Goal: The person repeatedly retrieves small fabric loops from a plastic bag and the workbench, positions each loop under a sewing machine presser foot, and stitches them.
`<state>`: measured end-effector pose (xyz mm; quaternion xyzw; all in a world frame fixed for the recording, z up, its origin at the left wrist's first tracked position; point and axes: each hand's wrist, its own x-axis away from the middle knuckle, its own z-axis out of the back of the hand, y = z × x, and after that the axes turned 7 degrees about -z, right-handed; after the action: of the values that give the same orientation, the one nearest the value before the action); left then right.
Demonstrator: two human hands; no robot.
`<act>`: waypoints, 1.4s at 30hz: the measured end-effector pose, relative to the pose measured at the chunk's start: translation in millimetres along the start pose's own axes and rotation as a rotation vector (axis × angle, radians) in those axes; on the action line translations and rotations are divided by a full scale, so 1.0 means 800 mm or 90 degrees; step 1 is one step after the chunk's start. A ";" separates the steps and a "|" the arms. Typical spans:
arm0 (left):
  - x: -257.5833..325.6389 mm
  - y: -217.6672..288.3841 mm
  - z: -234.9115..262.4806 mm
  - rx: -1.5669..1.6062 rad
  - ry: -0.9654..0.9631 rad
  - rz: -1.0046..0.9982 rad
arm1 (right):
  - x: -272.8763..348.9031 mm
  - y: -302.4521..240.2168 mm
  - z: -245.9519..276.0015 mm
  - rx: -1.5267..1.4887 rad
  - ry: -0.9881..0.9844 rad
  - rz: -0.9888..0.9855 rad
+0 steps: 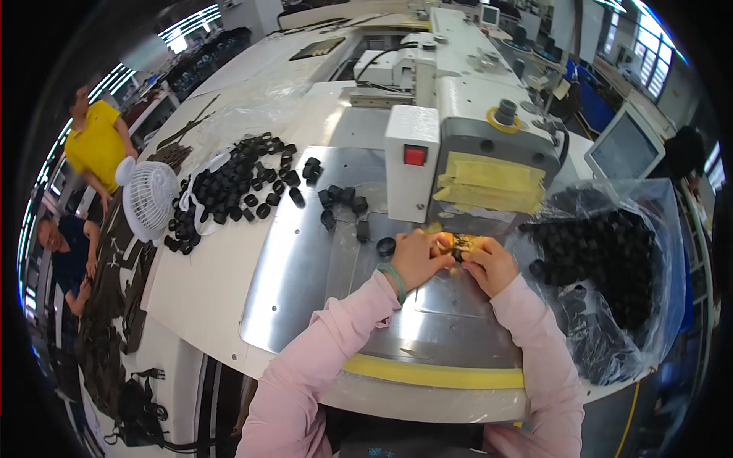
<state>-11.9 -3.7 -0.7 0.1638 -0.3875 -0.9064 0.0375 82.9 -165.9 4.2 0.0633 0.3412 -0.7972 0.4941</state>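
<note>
Both hands are working close together under the head of the grey sewing machine [489, 153]. The left hand [416, 258] is curling its fingers around a small black piece [456, 253] lying on the metal plate [305, 267], and the right hand [489, 263] is pinching the same piece from the other side. Loose black rings [229, 187] are lying well apart to the left on the tabletop [198, 290], beside a small white fan [149, 197].

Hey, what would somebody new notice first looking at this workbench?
Probably the big grey-white sewing machine at centre, with both hands, left hand and right hand, pressed together under its head. Next, the black loops heaped at left beside a small white fan, and a clear bag of more at right.
</note>
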 end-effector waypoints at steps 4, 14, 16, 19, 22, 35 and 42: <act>-0.022 -0.015 -0.014 -0.009 0.038 0.026 | -0.015 0.010 -0.008 0.005 0.036 -0.043; -0.025 0.015 -0.005 0.230 0.005 0.149 | -0.017 0.005 0.004 -0.113 -0.024 -0.279; -0.024 0.015 -0.004 0.226 0.010 0.138 | -0.017 0.005 0.002 -0.119 -0.016 -0.302; -0.024 0.015 -0.005 0.194 0.016 0.135 | -0.016 0.006 0.001 -0.123 -0.005 -0.290; -0.024 0.019 -0.004 0.162 0.009 0.133 | -0.016 0.007 0.000 -0.123 0.006 -0.278; -0.026 -0.004 -0.017 0.094 0.056 0.055 | -0.016 0.009 -0.005 -0.109 0.035 -0.256; -0.026 -0.015 -0.022 0.110 0.053 0.047 | -0.017 0.010 -0.005 -0.115 0.034 -0.258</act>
<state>14.3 -3.6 -14.7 0.1897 -0.4681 -0.8600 0.0724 95.3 -155.9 3.2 -0.0302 0.4294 -0.8446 0.3183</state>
